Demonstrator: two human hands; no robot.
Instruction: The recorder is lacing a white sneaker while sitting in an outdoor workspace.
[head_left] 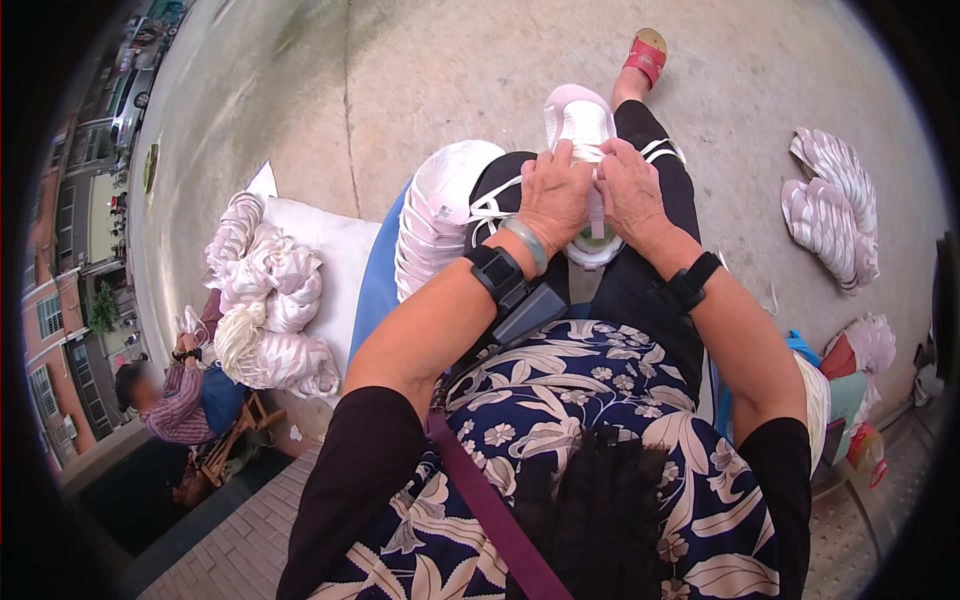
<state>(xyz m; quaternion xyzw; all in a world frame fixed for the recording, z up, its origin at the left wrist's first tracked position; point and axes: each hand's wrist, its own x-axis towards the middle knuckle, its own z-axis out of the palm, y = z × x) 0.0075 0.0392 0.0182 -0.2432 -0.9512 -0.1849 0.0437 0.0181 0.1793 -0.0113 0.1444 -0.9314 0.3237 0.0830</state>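
Observation:
A pale pink and white sneaker (578,108) rests across my thighs, its toe pointing away from me. My left hand (557,192) is closed on the white shoelace (588,150) at the left side of the tongue. On the other side my right hand (632,190) also has its fingers bent round the lace, close to the left. The fingertips are partly hidden under the knuckles. A loose loop of lace (488,208) hangs to the left, and another lace end (665,150) trails over my right knee. Between my wrists the sneaker's heel opening (594,245) shows.
Nested pale pink shoe parts (432,215) stand on my left. Bundled shoe parts with white laces (275,300) lie beyond, on a white sheet (335,250). More stacks (832,210) lie on the concrete at right. A person in a striped shirt (180,400) sits at far left.

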